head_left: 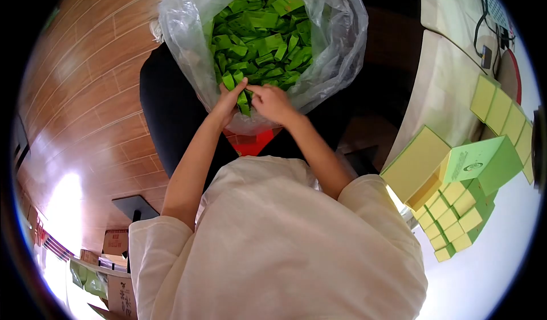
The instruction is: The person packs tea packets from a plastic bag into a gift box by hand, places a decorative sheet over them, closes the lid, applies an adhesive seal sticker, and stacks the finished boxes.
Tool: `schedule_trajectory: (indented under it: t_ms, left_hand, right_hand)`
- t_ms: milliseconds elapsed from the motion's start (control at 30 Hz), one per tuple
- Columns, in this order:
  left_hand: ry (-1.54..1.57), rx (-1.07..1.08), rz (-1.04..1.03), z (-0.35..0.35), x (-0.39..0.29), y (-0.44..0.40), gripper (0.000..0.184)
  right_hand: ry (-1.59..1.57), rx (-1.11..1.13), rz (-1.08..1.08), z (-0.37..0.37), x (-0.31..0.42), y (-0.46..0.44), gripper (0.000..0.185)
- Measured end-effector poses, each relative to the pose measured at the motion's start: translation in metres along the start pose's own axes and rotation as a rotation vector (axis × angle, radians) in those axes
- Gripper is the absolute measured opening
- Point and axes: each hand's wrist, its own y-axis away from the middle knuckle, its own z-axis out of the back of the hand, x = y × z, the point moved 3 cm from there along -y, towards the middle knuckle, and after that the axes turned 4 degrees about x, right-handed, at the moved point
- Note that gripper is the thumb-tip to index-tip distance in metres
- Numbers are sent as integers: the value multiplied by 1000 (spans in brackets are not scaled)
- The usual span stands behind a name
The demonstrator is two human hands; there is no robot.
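A large clear plastic bag stands open between my knees, full of small green packets. At the bag's near edge my left hand is closed on several green packets, with the thumb pointing up. Close beside it on the right, my right hand has its index finger reaching to the same packets. Its other fingers are curled, and whether it grips anything is hidden.
To the right, a table bears an open green box, stacked small green boxes and cables. Cardboard boxes stand at the lower left. Something red lies below the bag.
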Motion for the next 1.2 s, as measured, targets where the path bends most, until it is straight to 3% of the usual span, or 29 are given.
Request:
schedule_trajectory:
  t_ms: [33, 67, 133, 233, 333, 400, 467, 500, 567, 600, 667, 733, 767, 800, 867, 967, 1000, 1067, 1133, 1200]
  left_hand:
    - [50, 51, 11, 2, 2, -3, 88]
    - [101, 103, 23, 2, 2, -2, 90]
    - [73, 88, 55, 0, 2, 0, 91]
    - [52, 100, 73, 3, 7, -8, 90]
    - [73, 124, 37, 7, 6, -7, 86]
    - [80, 139, 5, 6, -2, -4, 83]
    - [167, 144, -70, 3, -9, 1, 72]
    - [156, 154, -75, 2, -12, 3, 72]
    - [275, 230, -156, -4, -21, 13, 62]
    - [265, 247, -160, -12, -26, 22, 62]
    - [213, 299, -252, -31, -41, 52, 50]
    - [211, 354, -286, -49, -46, 75, 51]
    - [196, 347, -305, -55, -44, 81, 56]
    - [182, 339, -324, -62, -42, 88, 65]
    - [131, 328, -343, -77, -42, 117, 68]
    - [37, 358, -444, -88, -36, 145, 72]
    - [14, 375, -449, -93, -36, 155, 72]
    - [-201, 400, -704, -110, -48, 184, 76]
    - [-315, 434, -786, -129, -63, 221, 80]
    - [-485, 534, -1003, -151, -74, 259, 83]
  right_hand:
    - [-192, 165, -73, 3, -11, -9, 30]
    - [-266, 101, -177, 11, -18, -16, 29]
    - [310, -52, -83, 28, -46, -33, 30]
    - [947, -160, -216, 21, -117, -50, 22]
    - [925, -36, -307, 34, -120, -59, 19]
    - [841, -83, -228, 39, -113, -68, 15]
    - [423, -394, -119, 52, -95, -64, 16]
    - [424, -408, -125, 57, -89, -61, 16]
    - [-177, -419, -233, 75, -62, -44, 22]
    - [-173, -439, -236, 79, -53, -34, 22]
    - [-740, -352, -98, 77, -33, -15, 26]
    - [-1005, -282, -78, 70, -6, 7, 27]
    - [-1015, -348, -170, 70, 18, 23, 31]
    - [-848, -333, -39, 55, 10, 20, 31]
    - [-463, -580, -99, 63, 35, 46, 28]
    - [-350, -666, -125, 82, 68, 87, 26]
    - [-358, -694, -125, 88, 76, 101, 26]
    - [-389, -687, -46, 105, 89, 129, 27]
    - [-523, -675, 111, 128, 105, 164, 36]
    - [-518, -652, 224, 155, 125, 208, 44]
